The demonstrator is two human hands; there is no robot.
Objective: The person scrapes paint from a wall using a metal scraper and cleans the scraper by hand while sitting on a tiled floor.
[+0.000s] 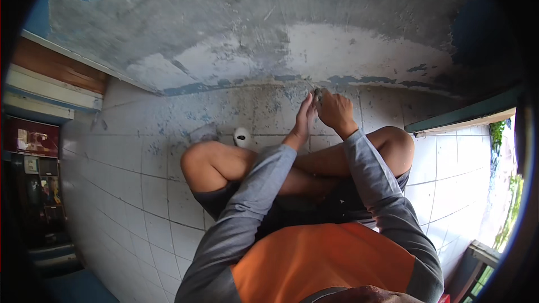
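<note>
My right hand (337, 109) is closed around a slim scraping tool (318, 93), whose thin tip points at the foot of the wall. Most of the tool is hidden in the fist, so its exact kind is unclear. Close against it, my left hand (303, 120) has its fingers stretched forward along the tool's side; whether it grips the tool is hidden. The wall (269, 12) ahead shows bare grey plaster, whitish patches and ragged remains of blue paint. A strip of blue paint (362, 80) runs along its base, just beyond the hands.
Paint flakes (202, 109) litter the white tiled floor (147, 193). Left of my crossed legs (236, 164) stand a white container (241, 137) with a dark opening and a greyish crumpled piece (203, 133). A wooden door frame (463, 111) borders the bright doorway at right; dark furniture is far left.
</note>
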